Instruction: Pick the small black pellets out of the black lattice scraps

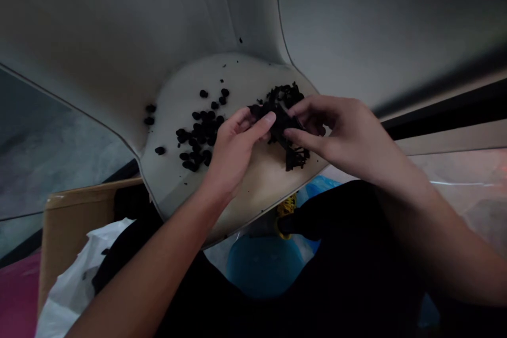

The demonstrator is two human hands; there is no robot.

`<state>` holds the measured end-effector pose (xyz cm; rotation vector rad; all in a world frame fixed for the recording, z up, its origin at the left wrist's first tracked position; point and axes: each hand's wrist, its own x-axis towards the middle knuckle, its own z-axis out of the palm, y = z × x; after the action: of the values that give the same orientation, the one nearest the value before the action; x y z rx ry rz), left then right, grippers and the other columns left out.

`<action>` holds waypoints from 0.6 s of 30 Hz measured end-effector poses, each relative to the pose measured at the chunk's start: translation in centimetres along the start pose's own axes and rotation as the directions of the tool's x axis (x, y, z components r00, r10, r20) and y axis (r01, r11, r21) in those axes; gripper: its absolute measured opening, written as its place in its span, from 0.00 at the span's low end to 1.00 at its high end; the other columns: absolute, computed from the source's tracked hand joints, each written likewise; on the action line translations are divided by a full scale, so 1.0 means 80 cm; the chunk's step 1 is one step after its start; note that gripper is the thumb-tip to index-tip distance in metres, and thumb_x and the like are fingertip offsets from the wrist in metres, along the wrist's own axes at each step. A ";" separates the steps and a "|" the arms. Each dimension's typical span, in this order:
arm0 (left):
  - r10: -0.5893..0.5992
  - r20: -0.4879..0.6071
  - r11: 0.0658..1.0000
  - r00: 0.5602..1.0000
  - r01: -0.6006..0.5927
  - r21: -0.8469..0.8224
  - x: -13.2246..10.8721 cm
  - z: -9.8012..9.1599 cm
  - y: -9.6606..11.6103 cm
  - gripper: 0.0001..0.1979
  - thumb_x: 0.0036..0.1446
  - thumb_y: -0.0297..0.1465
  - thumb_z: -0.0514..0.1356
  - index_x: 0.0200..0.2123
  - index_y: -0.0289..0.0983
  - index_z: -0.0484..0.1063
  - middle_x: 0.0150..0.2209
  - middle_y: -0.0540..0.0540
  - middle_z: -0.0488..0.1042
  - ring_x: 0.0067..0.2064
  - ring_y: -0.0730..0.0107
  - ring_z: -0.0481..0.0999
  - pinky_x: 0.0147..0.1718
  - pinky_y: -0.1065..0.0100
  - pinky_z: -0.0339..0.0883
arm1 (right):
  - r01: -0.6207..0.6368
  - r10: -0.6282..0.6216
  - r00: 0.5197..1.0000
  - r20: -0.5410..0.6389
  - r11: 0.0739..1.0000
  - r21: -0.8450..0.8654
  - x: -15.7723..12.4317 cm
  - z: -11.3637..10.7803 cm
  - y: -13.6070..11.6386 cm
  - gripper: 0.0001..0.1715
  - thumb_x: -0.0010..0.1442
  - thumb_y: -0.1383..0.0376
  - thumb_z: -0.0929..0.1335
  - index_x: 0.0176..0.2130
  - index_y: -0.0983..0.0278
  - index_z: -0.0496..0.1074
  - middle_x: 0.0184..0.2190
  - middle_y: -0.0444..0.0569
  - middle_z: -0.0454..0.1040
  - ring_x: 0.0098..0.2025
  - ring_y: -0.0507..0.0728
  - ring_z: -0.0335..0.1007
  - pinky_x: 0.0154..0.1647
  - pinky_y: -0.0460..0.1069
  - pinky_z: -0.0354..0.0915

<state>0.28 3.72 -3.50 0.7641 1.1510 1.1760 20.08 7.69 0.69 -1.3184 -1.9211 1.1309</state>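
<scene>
My left hand (pixel 241 140) pinches a dark, ragged black piece (pixel 277 119) between thumb and fingers, just above a pale chair seat (pixel 237 195). From the other side my right hand (pixel 330 127) closes thumb and fingers on the same piece; it looks like thin rubber, but its exact kind cannot be told. Torn black scraps (pixel 297 159) lie under and behind the hands on the seat's right part. Left of my left hand is a loose pile of small rounded black pieces (pixel 200 132), with a few strays farther out.
The chair's raised back (pixel 190 16) curves up behind the seat. At lower left stands a cardboard box (pixel 67 227) with a white plastic bag (pixel 75 280) by it. A blue tub-like thing (pixel 263 266) and a yellow mesh-like bundle (pixel 287 214) are below the front edge.
</scene>
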 end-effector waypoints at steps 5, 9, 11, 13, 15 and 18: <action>0.054 0.045 0.997 0.998 -0.056 0.053 -0.004 -0.005 0.016 0.09 0.68 0.33 0.74 0.50 0.42 0.84 0.52 0.45 0.88 0.57 0.58 0.87 0.58 0.61 0.81 | -0.036 0.032 0.999 0.030 0.987 0.153 0.003 -0.003 0.005 0.14 0.60 0.52 0.86 0.40 0.54 0.87 0.36 0.45 0.84 0.37 0.59 0.75 0.36 0.54 0.68; 0.075 0.039 0.996 0.996 -0.077 0.050 -0.007 -0.003 0.019 0.10 0.68 0.35 0.74 0.50 0.42 0.85 0.54 0.45 0.88 0.61 0.57 0.86 0.60 0.61 0.81 | -0.014 0.036 0.994 -0.102 0.978 0.206 0.005 0.015 0.003 0.21 0.55 0.50 0.88 0.32 0.57 0.82 0.32 0.45 0.80 0.34 0.58 0.72 0.36 0.54 0.66; 0.092 0.054 0.995 0.994 -0.094 0.032 -0.008 -0.001 0.017 0.14 0.66 0.39 0.77 0.52 0.44 0.85 0.55 0.45 0.88 0.61 0.56 0.86 0.59 0.60 0.82 | -0.019 0.063 0.987 -0.148 0.959 0.282 0.006 0.022 0.001 0.23 0.52 0.51 0.89 0.31 0.57 0.81 0.31 0.45 0.80 0.34 0.58 0.73 0.36 0.54 0.68; 0.109 0.044 0.992 0.993 -0.111 0.052 -0.010 0.002 0.015 0.19 0.60 0.41 0.82 0.51 0.45 0.85 0.53 0.46 0.88 0.58 0.55 0.87 0.55 0.60 0.84 | -0.030 0.103 0.979 -0.173 0.924 0.381 0.008 0.027 0.000 0.24 0.49 0.51 0.90 0.29 0.57 0.81 0.29 0.44 0.80 0.33 0.57 0.73 0.34 0.53 0.69; 0.126 0.009 0.989 0.992 -0.126 0.074 -0.011 0.005 0.013 0.22 0.55 0.41 0.85 0.49 0.44 0.84 0.49 0.47 0.88 0.54 0.56 0.88 0.50 0.60 0.84 | -0.048 0.140 0.976 -0.165 0.884 0.465 0.008 0.029 -0.001 0.24 0.46 0.52 0.91 0.27 0.57 0.81 0.27 0.44 0.79 0.31 0.56 0.72 0.32 0.53 0.68; 0.133 -0.016 0.988 0.991 -0.132 0.079 -0.015 0.009 0.014 0.22 0.54 0.42 0.86 0.47 0.45 0.84 0.46 0.48 0.87 0.49 0.59 0.87 0.46 0.60 0.83 | -0.064 0.149 0.981 -0.129 0.860 0.506 0.006 0.029 -0.004 0.21 0.46 0.56 0.91 0.25 0.58 0.82 0.24 0.43 0.78 0.28 0.54 0.69 0.30 0.51 0.66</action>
<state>0.68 2.92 -1.91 0.9012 1.1838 1.2575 17.89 7.33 -0.17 -1.1865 -1.3211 1.4095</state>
